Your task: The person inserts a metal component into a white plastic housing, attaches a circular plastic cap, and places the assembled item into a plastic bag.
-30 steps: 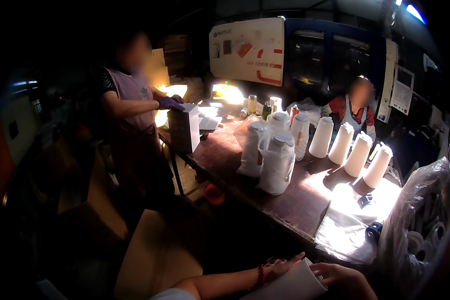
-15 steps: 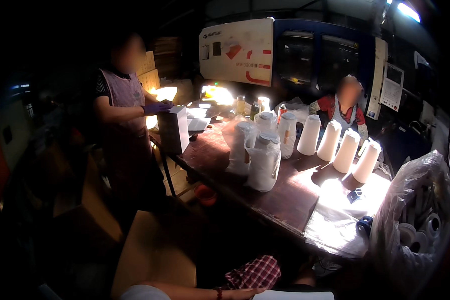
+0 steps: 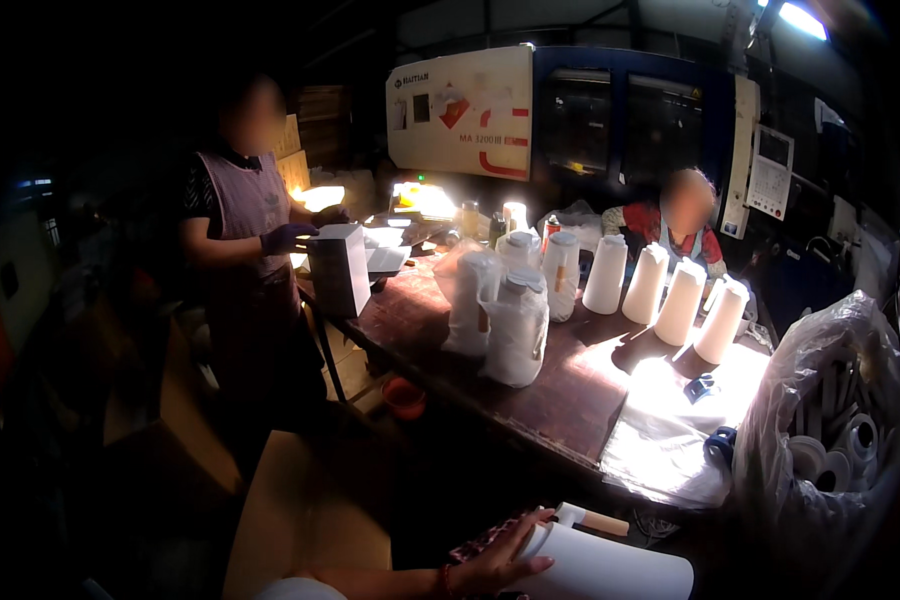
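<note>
— hands first: what's at the bottom of the frame?

— one hand (image 3: 495, 562), lower centre, with a bracelet at the wrist. from its place on the forearm coming in from the lower left i take it for the left hand. its fingers are spread and curled over the near end of a white cylinder (image 3: 610, 568) lying on its side, so it is grasping that cylinder. a small white cap with a tan handle (image 3: 595, 519) sits just above it.

— and the right hand?

— not in the picture.

— what's on the table?

— dark wooden table (image 3: 570, 385) running from centre left to lower right. two white jugs wrapped in clear plastic (image 3: 515, 330) stand near its middle, with more white containers behind. four white tapered cylinders (image 3: 665, 295) lean in a row toward the right. a bright white sheet (image 3: 670, 440) lies on the right end.

— anyone else?

— a person in an apron at upper left, gloved hand (image 3: 288, 238) touching a white box (image 3: 338, 268) on the table end. another person sits behind the table, upper right.

— far right?

— a clear bag of white rings (image 3: 835, 430).
</note>
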The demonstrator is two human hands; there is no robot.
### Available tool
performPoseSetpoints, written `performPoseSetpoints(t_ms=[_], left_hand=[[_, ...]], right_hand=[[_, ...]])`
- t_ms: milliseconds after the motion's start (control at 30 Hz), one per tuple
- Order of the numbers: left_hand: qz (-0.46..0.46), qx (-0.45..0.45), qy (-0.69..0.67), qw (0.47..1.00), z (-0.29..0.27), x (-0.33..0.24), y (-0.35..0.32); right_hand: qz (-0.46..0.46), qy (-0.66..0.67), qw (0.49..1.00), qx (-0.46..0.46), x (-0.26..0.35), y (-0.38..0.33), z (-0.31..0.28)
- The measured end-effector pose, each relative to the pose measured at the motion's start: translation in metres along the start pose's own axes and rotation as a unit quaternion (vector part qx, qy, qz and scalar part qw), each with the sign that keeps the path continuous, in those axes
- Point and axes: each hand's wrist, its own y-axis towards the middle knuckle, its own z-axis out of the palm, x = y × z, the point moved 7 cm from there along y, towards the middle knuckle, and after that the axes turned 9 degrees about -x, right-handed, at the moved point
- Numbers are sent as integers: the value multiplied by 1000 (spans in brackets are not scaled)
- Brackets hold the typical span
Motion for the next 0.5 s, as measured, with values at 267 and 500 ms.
performPoseSetpoints(t_ms=[267,500], left_hand=[[-45,-32,-221,974,-26,15,39],[-163,16,-407,899,-38,80,37]], right_hand=[[-47,-59,996,-44,15,-17,-12],[-148,-118,982,-9,52,1,-12]])
